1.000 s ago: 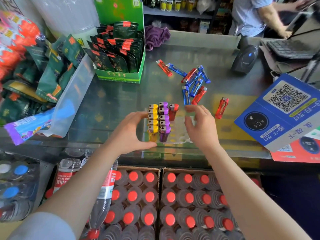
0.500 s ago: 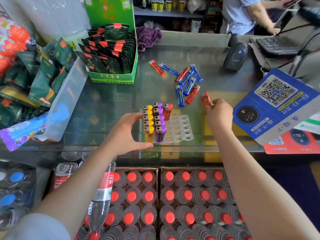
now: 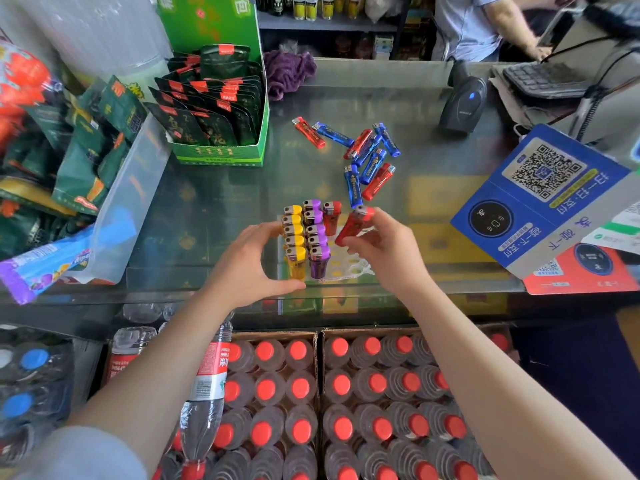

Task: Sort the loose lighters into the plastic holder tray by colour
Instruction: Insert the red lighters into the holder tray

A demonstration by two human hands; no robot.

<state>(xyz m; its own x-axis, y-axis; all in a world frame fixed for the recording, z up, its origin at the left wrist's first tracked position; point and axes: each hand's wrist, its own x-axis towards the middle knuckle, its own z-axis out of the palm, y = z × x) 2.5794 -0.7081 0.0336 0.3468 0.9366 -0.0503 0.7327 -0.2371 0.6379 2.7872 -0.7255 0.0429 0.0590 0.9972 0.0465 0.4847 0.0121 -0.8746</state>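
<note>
Tray: five yellow, five purple, one red upright. Right hand pinches red lighter; left hand, fingers spread, braces tray.

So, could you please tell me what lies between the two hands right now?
In the head view, the tray with its yellow and purple lighter rows sits between the left hand and right hand.

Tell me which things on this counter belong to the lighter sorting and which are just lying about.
Job:
- white plastic holder tray
- yellow lighters and purple lighters standing in it
- red lighter in the right hand
- loose red and blue lighters
- left hand steadying the tray

Clutter:
- green snack display box
- black barcode scanner
- blue QR payment sign
</note>
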